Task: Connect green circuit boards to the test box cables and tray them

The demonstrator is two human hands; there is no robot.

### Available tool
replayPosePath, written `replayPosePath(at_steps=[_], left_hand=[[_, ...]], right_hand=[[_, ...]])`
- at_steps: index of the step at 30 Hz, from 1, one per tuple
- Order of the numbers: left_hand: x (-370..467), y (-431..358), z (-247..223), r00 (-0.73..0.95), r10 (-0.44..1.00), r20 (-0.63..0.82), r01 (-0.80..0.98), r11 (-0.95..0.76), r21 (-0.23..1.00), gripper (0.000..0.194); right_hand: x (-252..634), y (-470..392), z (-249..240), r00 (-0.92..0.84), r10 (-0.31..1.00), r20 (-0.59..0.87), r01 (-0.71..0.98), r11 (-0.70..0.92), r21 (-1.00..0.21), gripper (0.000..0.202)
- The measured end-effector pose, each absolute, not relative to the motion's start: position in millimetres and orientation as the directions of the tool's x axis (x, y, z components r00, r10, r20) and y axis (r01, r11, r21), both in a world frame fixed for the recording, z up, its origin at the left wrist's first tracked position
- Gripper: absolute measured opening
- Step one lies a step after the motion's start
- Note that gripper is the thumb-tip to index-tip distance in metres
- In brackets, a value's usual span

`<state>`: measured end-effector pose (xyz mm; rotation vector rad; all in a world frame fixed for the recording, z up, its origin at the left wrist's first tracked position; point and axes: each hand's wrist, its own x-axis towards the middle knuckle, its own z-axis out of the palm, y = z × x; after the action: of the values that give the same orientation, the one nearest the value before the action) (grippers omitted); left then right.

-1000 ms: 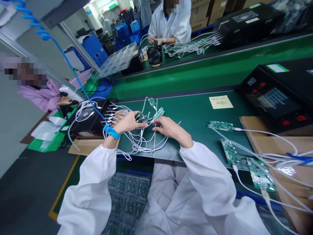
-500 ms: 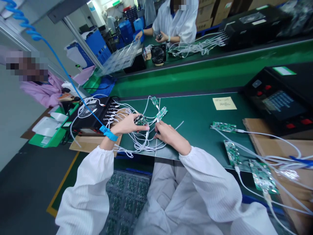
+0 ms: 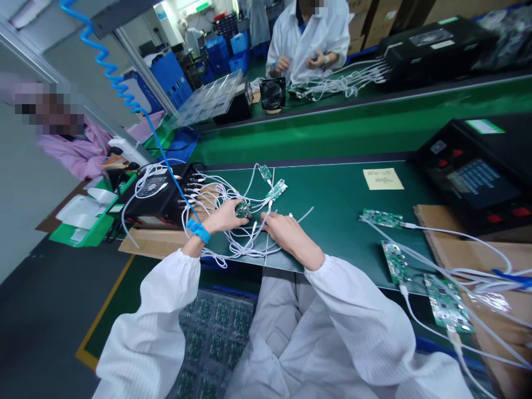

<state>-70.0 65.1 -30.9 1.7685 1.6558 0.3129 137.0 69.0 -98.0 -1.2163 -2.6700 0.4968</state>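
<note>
My left hand (image 3: 225, 216), with a blue strap (image 3: 198, 230) at its wrist, holds a small green circuit board (image 3: 243, 209) between thumb and fingers. To its right, my right hand (image 3: 285, 230) has its fingers pressed together beside the white cables; what they hold, if anything, is hidden. A long circuit board (image 3: 276, 190) lies just beyond the right fingertips, and a smaller one (image 3: 265, 172) sits behind it. White cables (image 3: 245, 246) are tangled under and between both hands. They lead left to a black box (image 3: 155, 199) with plugs along its side.
On the right lie several wired circuit boards (image 3: 381, 218), a yellow note (image 3: 383, 179) and a black device with a screen (image 3: 477, 172). A tray of boards (image 3: 211, 332) is below the table edge. One person (image 3: 307, 50) sits across; another (image 3: 75, 149) is at the left.
My left hand has moved slightly right and tilted its board. My right hand has shifted a little left, its fingers no longer low by the cables. The person across has drawn both hands in.
</note>
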Motion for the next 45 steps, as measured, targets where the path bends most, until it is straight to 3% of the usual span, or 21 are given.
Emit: replayPosePath(at_steps=[7, 10, 13, 15, 17, 21, 26, 29, 32, 36, 38, 41, 45], left_hand=[[-56.0, 65.7, -47.9, 0.219, 0.943, -0.25, 0.863, -0.068, 0.5, 0.036], [-50.2, 64.8, -52.1, 0.218, 0.948, -0.231, 0.897, -0.101, 0.43, 0.034], [-47.5, 63.9, -51.8, 0.24, 0.944, -0.227, 0.913, -0.139, 0.384, 0.03], [-46.1, 63.5, -50.9, 0.254, 0.941, -0.224, 0.913, -0.157, 0.376, 0.031], [-44.0, 62.9, -50.5, 0.261, 0.939, -0.222, 0.912, -0.165, 0.375, 0.031], [-38.7, 59.6, -51.3, 0.258, 0.935, -0.243, 0.905, -0.145, 0.4, 0.025], [-37.8, 56.7, -49.1, 0.214, 0.941, -0.262, 0.914, -0.098, 0.394, 0.022], [-42.4, 57.9, -44.3, 0.185, 0.942, -0.281, 0.903, -0.05, 0.426, 0.028], [-48.6, 59.6, -37.6, 0.142, 0.951, -0.275, 0.888, 0.0, 0.459, 0.038], [-55.5, 59.5, -28.2, 0.157, 0.938, -0.31, 0.851, 0.031, 0.524, 0.034], [-58.3, 58.7, -23.9, 0.181, 0.928, -0.325, 0.796, 0.056, 0.603, 0.033], [-63.3, 57.5, -19.0, 0.179, 0.933, -0.314, 0.698, 0.105, 0.709, 0.036], [-72.4, 57.8, -16.8, 0.214, 0.925, -0.314, 0.597, 0.13, 0.792, 0.039]], right_hand=[[136.5, 58.1, -81.9, -0.592, 0.806, 0.007, 0.726, 0.537, -0.428, 0.017], [141.3, 48.3, -75.5, -0.474, 0.881, -0.008, 0.761, 0.405, -0.507, 0.022], [144.6, 35.4, -74.1, -0.295, 0.95, 0.102, 0.741, 0.295, -0.604, 0.025], [145.4, 27.0, -77.1, -0.266, 0.934, 0.238, 0.699, 0.357, -0.62, 0.023], [146.1, 19.1, -81.9, -0.32, 0.892, 0.319, 0.69, 0.45, -0.567, 0.02], [149.8, 2.0, -88.2, -0.437, 0.833, 0.34, 0.712, 0.552, -0.435, 0.021], [150.3, -16.6, -84.5, -0.715, 0.596, 0.365, 0.527, 0.803, -0.279, 0.024], [145.6, -15.9, -82.6, -0.793, 0.509, 0.335, 0.469, 0.861, -0.196, 0.027], [140.9, -8.0, -84.8, -0.807, 0.514, 0.29, 0.492, 0.857, -0.15, 0.04], [137.7, -2.0, -89.2, -0.775, 0.59, 0.227, 0.576, 0.807, -0.13, 0.048], [137.3, -3.7, -89.8, -0.743, 0.643, 0.187, 0.621, 0.766, -0.167, 0.041], [137.1, -6.7, -88.6, -0.653, 0.745, 0.132, 0.685, 0.656, -0.317, 0.028], [130.6, 4.4, -89.1, -0.442, 0.883, 0.161, 0.579, 0.417, -0.701, 0.036]])
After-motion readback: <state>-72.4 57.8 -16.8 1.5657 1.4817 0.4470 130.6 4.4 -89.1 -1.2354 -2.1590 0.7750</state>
